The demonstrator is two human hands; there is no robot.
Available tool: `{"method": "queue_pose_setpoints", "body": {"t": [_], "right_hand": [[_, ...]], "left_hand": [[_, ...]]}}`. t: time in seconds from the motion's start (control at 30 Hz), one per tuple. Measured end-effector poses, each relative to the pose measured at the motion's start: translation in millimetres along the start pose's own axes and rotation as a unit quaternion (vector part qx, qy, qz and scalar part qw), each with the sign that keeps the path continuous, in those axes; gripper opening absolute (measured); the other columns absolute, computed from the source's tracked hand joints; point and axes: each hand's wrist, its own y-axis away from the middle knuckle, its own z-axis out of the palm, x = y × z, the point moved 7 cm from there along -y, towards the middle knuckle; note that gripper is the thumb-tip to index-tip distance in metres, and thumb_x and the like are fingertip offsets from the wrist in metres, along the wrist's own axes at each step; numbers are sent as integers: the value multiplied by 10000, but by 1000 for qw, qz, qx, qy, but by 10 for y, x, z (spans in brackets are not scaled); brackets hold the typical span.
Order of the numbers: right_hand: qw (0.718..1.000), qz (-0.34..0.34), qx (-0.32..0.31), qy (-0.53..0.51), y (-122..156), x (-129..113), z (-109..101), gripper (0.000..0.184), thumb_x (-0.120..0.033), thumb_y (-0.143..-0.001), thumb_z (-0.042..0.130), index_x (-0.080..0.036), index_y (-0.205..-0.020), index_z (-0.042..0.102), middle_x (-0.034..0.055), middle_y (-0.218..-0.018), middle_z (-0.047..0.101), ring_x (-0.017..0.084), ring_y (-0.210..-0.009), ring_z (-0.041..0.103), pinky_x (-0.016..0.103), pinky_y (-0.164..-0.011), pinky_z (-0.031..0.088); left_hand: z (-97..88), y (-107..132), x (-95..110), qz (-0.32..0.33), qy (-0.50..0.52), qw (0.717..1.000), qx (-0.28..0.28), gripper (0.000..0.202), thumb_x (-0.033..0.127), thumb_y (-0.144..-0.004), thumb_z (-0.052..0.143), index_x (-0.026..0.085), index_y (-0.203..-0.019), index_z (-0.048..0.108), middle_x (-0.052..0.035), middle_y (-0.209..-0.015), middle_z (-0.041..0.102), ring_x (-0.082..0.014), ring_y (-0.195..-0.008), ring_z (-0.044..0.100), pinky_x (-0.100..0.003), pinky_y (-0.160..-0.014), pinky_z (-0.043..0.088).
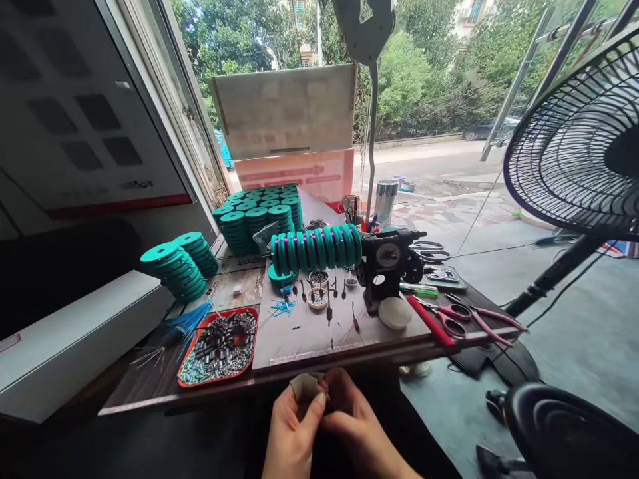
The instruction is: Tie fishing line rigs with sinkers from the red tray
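Note:
My left hand (295,416) and my right hand (352,411) meet just below the front edge of the table, fingers pinched together. Whatever sits between the fingertips is too small and too hidden to name. A pale cover wraps a left finger. Beyond them, a row of green spools (315,249) is mounted on a black hand-cranked winder (388,263). Several small dark weights (329,314) hang on thin lines below the spools. Near the left hand, a red-rimmed tray (255,346) holds small metal pieces and light blue tubes.
Stacked green spools (259,213) stand at the back, more (174,266) at left beside a long white box (84,339). Red-handled scissors (452,319), pliers (492,326) and a round pale lid (395,313) lie at right. A fan (579,133) and black stool (564,432) stand beyond.

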Motion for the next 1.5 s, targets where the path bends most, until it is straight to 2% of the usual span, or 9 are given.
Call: {"method": "queue_pose_setpoints", "body": {"t": [0.1,0.2,0.67,1.07,1.23,1.27,1.37,1.4,1.5], "right_hand": [[995,95,-10,12,-28,99,26,373,-402,-616,675,-181,-802,438,-66,-631,450,10,-430,349,130,-378,238],[994,102,-22,45,-24,107,-29,447,-533,-639,661,-147,-713,449,-97,-490,325,-11,-410,223,144,-395,132],[988,111,-2,106,-97,52,-290,490,-579,-619,654,-149,-628,420,-107,-442,256,2,-427,184,164,-419,107],[942,-4,2,334,13,3,-299,354,-467,-819,378,-168,-634,326,-55,-562,275,44,-526,230,174,-495,203],[844,-127,-90,514,170,-224,-84,198,-227,-715,524,-158,-596,382,-29,-529,328,79,-534,163,259,-539,100],[789,-181,-123,574,194,-330,44,138,-175,-713,520,-160,-618,421,-18,-534,367,89,-532,176,267,-539,98],[516,-381,-220,735,249,-637,526,88,-111,-793,455,-168,-753,509,18,-661,509,124,-586,325,275,-533,151],[461,-412,-240,749,210,-723,642,83,-128,-816,457,-170,-774,515,20,-714,532,131,-628,367,273,-542,181],[416,-414,-318,745,-19,-866,872,35,-172,-829,503,-178,-798,518,3,-783,567,126,-685,395,254,-584,247]], "left_hand": [[-28,14,24,2,-14,1000,1,293,452,-649,733,177,-673,634,5,-662,619,-134,-671,537,-196,-668,458],[-70,17,29,-2,-7,1000,13,282,427,-628,754,174,-682,642,2,-687,625,-142,-707,541,-205,-712,454],[33,-25,-154,-245,106,962,-53,229,245,-496,811,138,-618,649,29,-575,546,-59,-526,414,-175,-507,289],[40,-145,-85,-245,-42,968,-45,170,258,-498,727,155,-607,646,29,-557,559,-75,-509,409,-197,-510,252],[34,-214,70,-141,-125,980,-57,146,213,-481,729,146,-522,606,28,-521,540,-106,-564,428,-202,-564,314],[26,-202,131,-102,-144,983,-53,148,217,-502,729,151,-521,597,25,-538,543,-116,-587,441,-203,-581,335],[10,-85,307,11,-178,983,-37,143,274,-632,678,166,-573,605,-1,-656,574,-144,-650,485,-210,-607,397],[4,-34,344,36,-170,984,-33,145,297,-667,660,166,-616,623,-17,-726,593,-156,-689,509,-216,-632,424],[-40,76,364,57,-87,994,-21,220,359,-730,634,176,-851,653,-50,-953,618,-202,-877,556,-248,-794,457]]}}
